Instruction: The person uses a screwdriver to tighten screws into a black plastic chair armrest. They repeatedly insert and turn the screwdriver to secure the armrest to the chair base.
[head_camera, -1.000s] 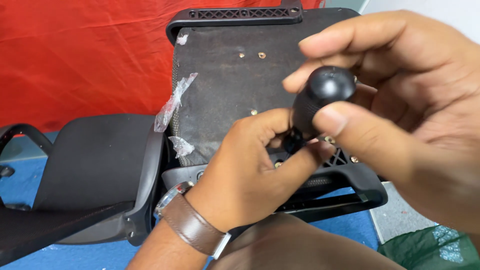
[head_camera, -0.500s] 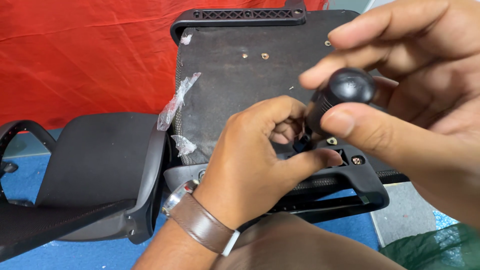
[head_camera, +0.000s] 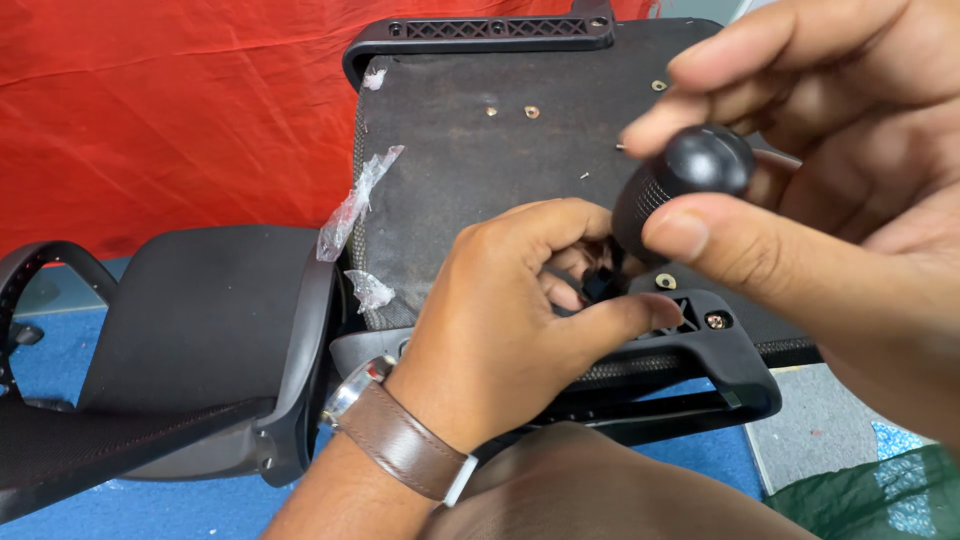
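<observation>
Driving a fastener into the underside of an upturned chair seat, judged from the tool and the hands.

Item 1, nearest: right hand (head_camera: 850, 230), raised close to the camera, thumb lying flat across the front, fingers curled over the top. Grip closed around the round black handle of a stubby screwdriver (head_camera: 680, 180), ribbed collar showing below the knob. To do the step well, the handle is best kept in line with the fastener, pressed down along its axis and turned from the fingertips, not the wrist.

Item 2: left hand (head_camera: 510, 320), palm down, wrist bent, a brown-strapped watch (head_camera: 400, 435) on it. Grip narrow, thumb and fingers pinched about a small black part (head_camera: 600, 285) at the tool's tip; what exactly is pinched cannot be told. It should steady the tip without blocking it.

Item 3: black armrest bracket (head_camera: 720, 350), lying on the seat edge, one screw already seated beside the work point.

Item 4: seat underside (head_camera: 470, 160), dark fabric, tilted upward, brass inserts near its top, shreds of clear plastic wrap (head_camera: 355, 205) on its left edge.

Item 5: chair backrest (head_camera: 190, 330), black, at left on the blue floor (head_camera: 60, 325).

Item 6, farthest: red cloth (head_camera: 170, 110) backdrop.
</observation>
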